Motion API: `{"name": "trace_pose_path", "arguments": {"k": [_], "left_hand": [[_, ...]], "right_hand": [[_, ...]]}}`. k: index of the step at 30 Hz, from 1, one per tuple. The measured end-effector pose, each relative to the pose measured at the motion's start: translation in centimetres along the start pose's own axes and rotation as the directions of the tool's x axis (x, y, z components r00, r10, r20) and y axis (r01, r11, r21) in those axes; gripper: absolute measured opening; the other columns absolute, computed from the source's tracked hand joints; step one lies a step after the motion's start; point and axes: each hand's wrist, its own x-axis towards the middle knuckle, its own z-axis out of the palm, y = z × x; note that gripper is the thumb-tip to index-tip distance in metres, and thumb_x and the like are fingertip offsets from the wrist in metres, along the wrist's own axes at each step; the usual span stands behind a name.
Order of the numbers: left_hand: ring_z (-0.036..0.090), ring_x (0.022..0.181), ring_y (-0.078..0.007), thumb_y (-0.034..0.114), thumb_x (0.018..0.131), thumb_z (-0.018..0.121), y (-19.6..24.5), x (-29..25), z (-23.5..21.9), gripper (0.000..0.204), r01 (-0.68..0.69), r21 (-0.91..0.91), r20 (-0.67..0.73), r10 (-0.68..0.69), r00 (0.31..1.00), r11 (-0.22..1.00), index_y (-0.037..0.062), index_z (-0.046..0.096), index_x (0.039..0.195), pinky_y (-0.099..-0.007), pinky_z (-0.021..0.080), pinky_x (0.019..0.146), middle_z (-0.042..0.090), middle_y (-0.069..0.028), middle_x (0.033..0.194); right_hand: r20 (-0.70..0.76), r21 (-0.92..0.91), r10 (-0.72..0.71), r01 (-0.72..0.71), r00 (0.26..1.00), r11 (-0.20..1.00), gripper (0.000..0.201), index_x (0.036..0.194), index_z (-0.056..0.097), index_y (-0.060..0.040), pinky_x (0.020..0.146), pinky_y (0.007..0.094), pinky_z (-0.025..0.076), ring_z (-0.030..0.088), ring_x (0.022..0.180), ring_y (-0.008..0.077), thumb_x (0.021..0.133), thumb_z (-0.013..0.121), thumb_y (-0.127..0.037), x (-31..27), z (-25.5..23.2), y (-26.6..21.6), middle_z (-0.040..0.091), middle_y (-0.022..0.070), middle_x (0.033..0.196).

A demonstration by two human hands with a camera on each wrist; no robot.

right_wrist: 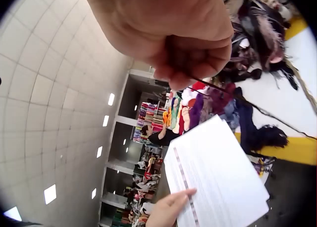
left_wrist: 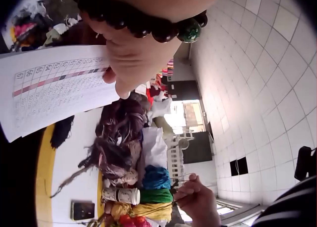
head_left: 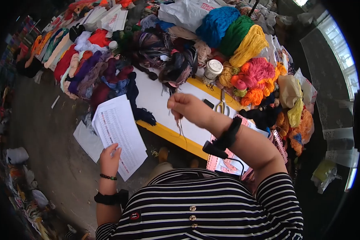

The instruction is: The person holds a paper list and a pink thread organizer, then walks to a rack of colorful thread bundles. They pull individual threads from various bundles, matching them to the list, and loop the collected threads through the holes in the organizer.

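My left hand (head_left: 110, 158) grips a few white printed sheets (head_left: 124, 138) by their lower left edge, thumb on top. Rows of a numbered table with a dark red band show on the sheets in the left wrist view. Over the table's near side, my right hand (head_left: 191, 109) pinches a thin dark thread (right_wrist: 247, 104) between curled fingers and thumb. The thread's loose end trails down over the table's yellow edge in the head view. Part of the right fingers is in shadow in the right wrist view.
On the white table (head_left: 158, 102) lie scissors (head_left: 221, 106), a black phone (head_left: 208, 103) and a lidded paper cup (head_left: 213, 70). Blue yarn (head_left: 217, 25), green yarn (head_left: 236, 36), yellow yarn (head_left: 250, 46) and dark skeins (head_left: 180, 66) crowd behind. Another person (right_wrist: 161, 137) stands farther off.
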Motion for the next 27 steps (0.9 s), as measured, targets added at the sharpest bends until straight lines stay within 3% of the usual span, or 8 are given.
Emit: {"name": "trace_pose_path", "arguments": {"k": [3,7,13,16,19,24,26,27], "left_hand": [[0.065,0.088,-0.0274,0.012,0.085,0.066,-3.9,-1.3,-2.0,0.02,0.104,-0.025,-0.078,-0.106,0.991,0.994,0.0008,0.069,0.102,-0.0355,0.05,0.077,0.067,-0.0177,0.092],[0.065,0.085,-0.0264,0.013,0.089,0.062,-6.2,-2.3,-3.5,0.019,0.188,-0.083,-0.135,-0.198,0.971,0.979,-0.0002,0.069,0.1,-0.0347,0.05,0.076,0.068,-0.0177,0.091],[0.065,0.08,-0.022,0.013,0.092,0.059,-5.6,-1.3,-4.8,0.02,0.205,-0.136,-0.133,-0.223,0.966,0.969,-0.0022,0.069,0.1,-0.0324,0.049,0.074,0.068,-0.0161,0.088],[0.064,0.081,-0.0195,0.013,0.093,0.059,-6.0,-1.0,-4.3,0.02,0.2,-0.171,-0.121,-0.222,0.968,0.965,-0.0019,0.069,0.101,-0.031,0.049,0.074,0.068,-0.0143,0.088],[0.063,0.083,-0.0181,0.013,0.093,0.059,-6.0,-0.6,-3.9,0.019,0.205,-0.152,-0.097,-0.221,0.97,0.967,-0.0008,0.069,0.101,-0.0296,0.048,0.075,0.068,-0.0129,0.09],[0.062,0.086,-0.0167,0.014,0.091,0.062,-4.8,0.7,-2.5,0.018,0.162,-0.236,-0.024,-0.172,0.985,0.958,0.0006,0.07,0.102,-0.0287,0.048,0.077,0.067,-0.0108,0.092],[0.062,0.086,-0.0158,0.014,0.091,0.063,-3.3,1.7,-2.3,0.018,0.13,-0.233,0.017,-0.129,0.991,0.964,0.001,0.07,0.102,-0.0286,0.048,0.077,0.068,-0.0096,0.094],[0.062,0.087,-0.0154,0.013,0.091,0.063,-2.9,2.1,-2.1,0.018,0.148,-0.289,0.072,-0.133,0.989,0.946,0.0005,0.07,0.102,-0.0284,0.047,0.078,0.068,-0.0092,0.095]], "right_hand": [[-0.167,-0.292,-0.375,0.317,0.912,0.902,0.015,0.088,0.059,-0.0021,0.061,0.0272,0.046,0.055,0.065,0.0106,0.094,0.055,-0.015,6.4,0.4,-6.9,0.057,0.0023,0.068],[-0.231,-0.636,-0.891,0.632,0.391,0.442,0.02,0.088,0.06,-0.0005,0.059,0.0293,0.045,0.058,0.063,0.0162,0.094,0.054,-0.018,13.7,0.3,-15.0,0.061,0.0069,0.069],[-0.243,-0.718,-0.946,0.616,0.212,0.323,0.008,0.093,0.057,-0.0024,0.066,0.0335,0.045,0.054,0.067,0.0219,0.094,0.055,-0.01,18.8,2.7,-18.9,0.058,0.0089,0.072],[-0.134,-0.818,-0.988,0.571,-0.072,0.069,0.01,0.091,0.058,-0.0017,0.066,0.035,0.045,0.056,0.068,0.0225,0.093,0.056,-0.011,20.6,2.8,-20.7,0.058,0.0103,0.072],[-0.148,-0.852,-0.988,0.513,-0.053,0.1,0.014,0.09,0.061,-0.0014,0.067,0.0373,0.047,0.057,0.069,0.0246,0.091,0.058,-0.015,22.3,1.8,-20.9,0.058,0.0112,0.073],[-0.099,-0.928,-0.688,0.183,0.719,0.324,0.045,0.109,0.066,-0.004,0.086,0.0422,0.05,0.063,0.096,0.0383,0.078,0.068,-0.037,21.5,-3.2,-9.7,0.066,0.0222,0.099],[-0.216,-0.85,-0.648,0.186,0.73,0.493,0.042,0.106,0.066,-0.0027,0.084,0.0424,0.05,0.062,0.097,0.0375,0.078,0.068,-0.034,17.8,-4.7,-3.3,0.065,0.0216,0.103],[-0.266,-0.852,-0.415,-0.011,0.87,0.523,0.045,0.119,0.062,-0.0044,0.081,0.0354,0.052,0.066,0.092,0.0255,0.084,0.069,-0.031,15.1,-4.7,-1.3,0.067,0.0161,0.105]]}}
